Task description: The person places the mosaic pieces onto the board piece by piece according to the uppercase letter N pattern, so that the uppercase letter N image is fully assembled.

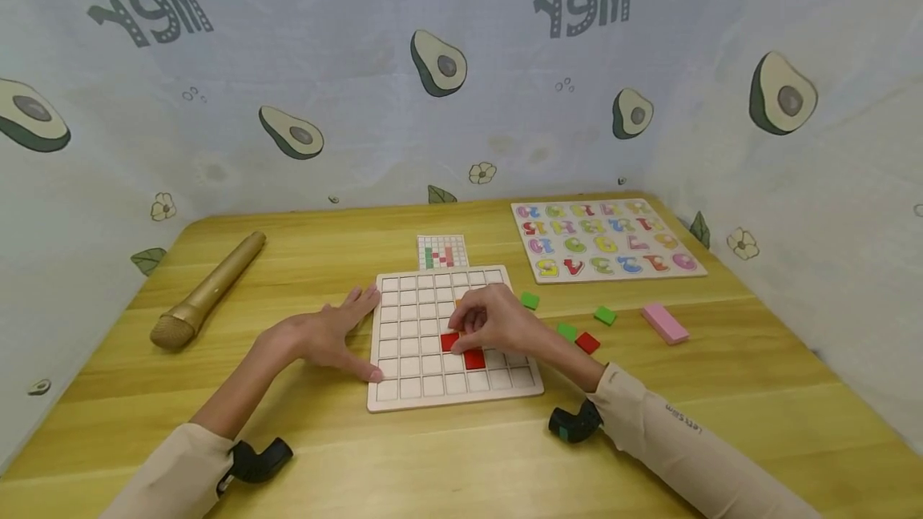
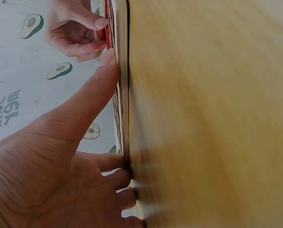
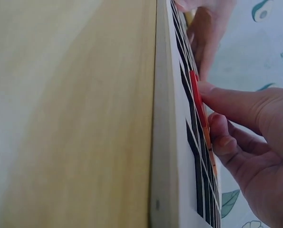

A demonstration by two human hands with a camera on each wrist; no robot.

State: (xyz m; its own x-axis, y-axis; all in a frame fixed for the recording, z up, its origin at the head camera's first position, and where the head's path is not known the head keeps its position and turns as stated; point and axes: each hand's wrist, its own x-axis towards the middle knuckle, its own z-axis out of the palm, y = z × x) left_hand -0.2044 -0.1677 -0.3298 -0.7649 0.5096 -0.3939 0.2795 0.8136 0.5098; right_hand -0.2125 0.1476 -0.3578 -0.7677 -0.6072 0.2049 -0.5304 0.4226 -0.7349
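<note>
A white gridded board (image 1: 407,347) lies on the table, with red square tiles (image 1: 474,360) in some cells and a bit of orange tile (image 3: 206,137) by the fingers. My left hand (image 1: 328,336) has its fingers spread along the board's left edge; the thumb rests on the near corner area and the fingertips touch the far part. Over the board's middle, my right hand (image 1: 497,319) has curled fingers, and its thumb and a fingertip pinch a red tile (image 3: 197,97) at the grid surface. The hand hides the cells beneath it.
Behind the board lies a small pattern card (image 1: 442,252). To the right are loose green tiles (image 1: 605,315), a red tile (image 1: 587,343) and a pink block (image 1: 665,323). A number puzzle board (image 1: 609,240) sits back right, and a gold microphone (image 1: 209,291) lies at left.
</note>
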